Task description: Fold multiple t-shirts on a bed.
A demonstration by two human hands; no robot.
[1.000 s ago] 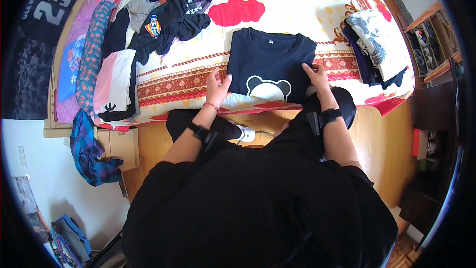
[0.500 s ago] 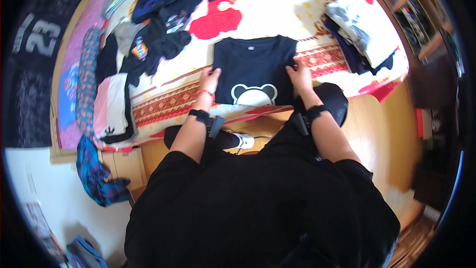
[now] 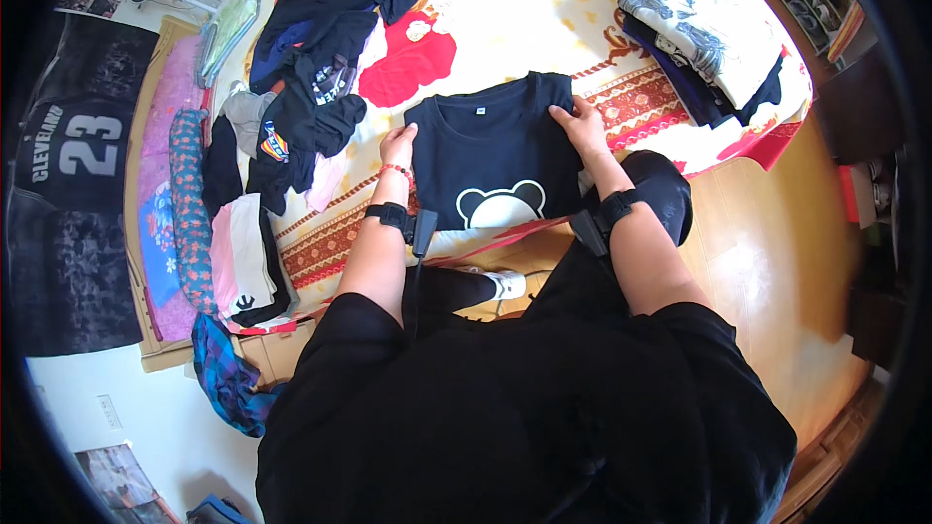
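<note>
A dark navy T-shirt (image 3: 495, 155) with a white bear-head print at its lower end lies folded at the bed's near edge, neckline pointing away from me. My left hand (image 3: 398, 147) pinches its left side, thumb on top and the other fingers partly hidden. On the opposite side, my right hand (image 3: 582, 128) grips the shirt near the right shoulder in the same way. Both wrists wear black straps with small dark devices, and a red bracelet circles the left one.
A stack of folded clothes (image 3: 704, 34) rests on the bed at the right. Rumpled dark clothes (image 3: 316, 107) lie at the left, with a folded pink and white garment (image 3: 243, 257) nearer me. A plaid cloth (image 3: 228, 378) hangs off the bed's left corner.
The whole view has turned and shifted, so the bed and shirt appear tilted. Both hands keep their hold on the shirt's sides, and its right shoulder seems slightly raised.
</note>
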